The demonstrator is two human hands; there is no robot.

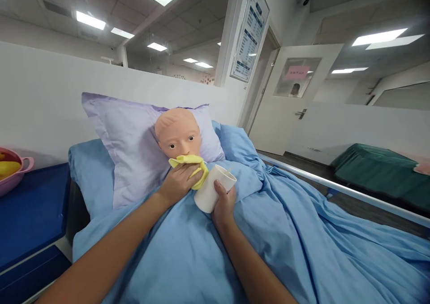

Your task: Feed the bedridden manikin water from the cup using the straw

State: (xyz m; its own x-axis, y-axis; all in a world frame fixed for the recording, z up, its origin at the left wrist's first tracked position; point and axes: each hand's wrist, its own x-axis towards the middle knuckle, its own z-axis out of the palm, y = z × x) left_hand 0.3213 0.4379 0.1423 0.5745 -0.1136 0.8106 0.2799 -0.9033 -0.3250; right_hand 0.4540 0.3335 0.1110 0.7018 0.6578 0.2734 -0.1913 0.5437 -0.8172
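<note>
A training manikin's head (pixel 177 132) rests on a lilac pillow (pixel 131 147) in a bed under a blue sheet (pixel 275 232). My left hand (pixel 179 180) is closed on a folded yellow cloth (pixel 190 162) and presses it against the manikin's mouth and chin. My right hand (pixel 223 203) is wrapped round a white paper cup (pixel 211 188), held tilted just below the manikin's chin, right beside the cloth.
A blue bedside cabinet (pixel 32 210) stands at the left with a pink basin (pixel 13 169) on it. A metal bed rail (pixel 339 189) runs along the right side. Beyond it lies a green-covered bed (pixel 372 169) and a white door (pixel 292 97).
</note>
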